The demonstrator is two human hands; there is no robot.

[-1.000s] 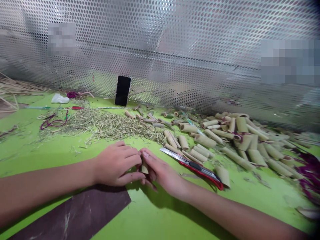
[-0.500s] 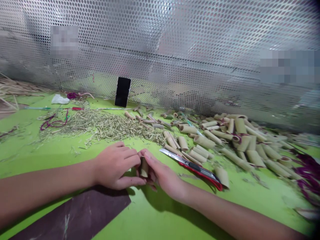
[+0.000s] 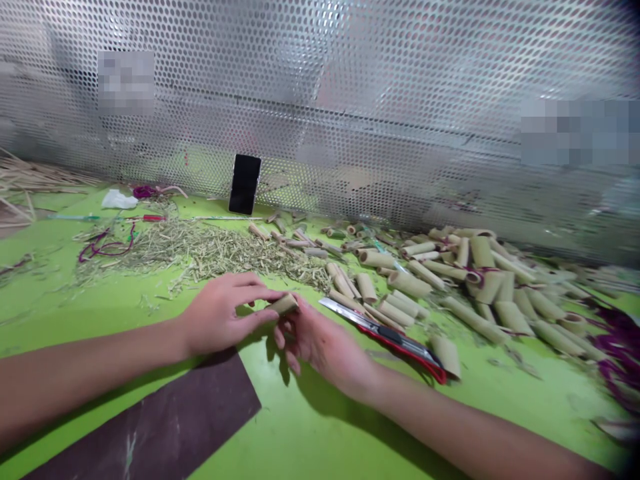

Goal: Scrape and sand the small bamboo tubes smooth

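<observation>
A short pale-green tube piece (image 3: 284,305) is held between my two hands, tilted nearly level above the green table (image 3: 280,433). My left hand (image 3: 225,313) pinches its left end between thumb and fingers. At its right end, the fingertips of my right hand (image 3: 320,337) hold it, with the lower fingers curled beneath. Right of my right hand lies a red and black utility knife (image 3: 395,340) with its blade out, pointing up-left. A dark brown sheet (image 3: 175,427) lies below my left forearm.
Cut tubes (image 3: 475,280) are heaped at the right, near purple string (image 3: 617,347). Thin shavings (image 3: 220,250) spread beyond my hands. A black phone (image 3: 245,185) leans on the perforated metal screen (image 3: 320,120). White tissue (image 3: 119,199) lies at the back left.
The tube piece has turned from upright to nearly level and risen slightly. My left hand has moved up and a little left, and the lower fingers of my right hand now show.
</observation>
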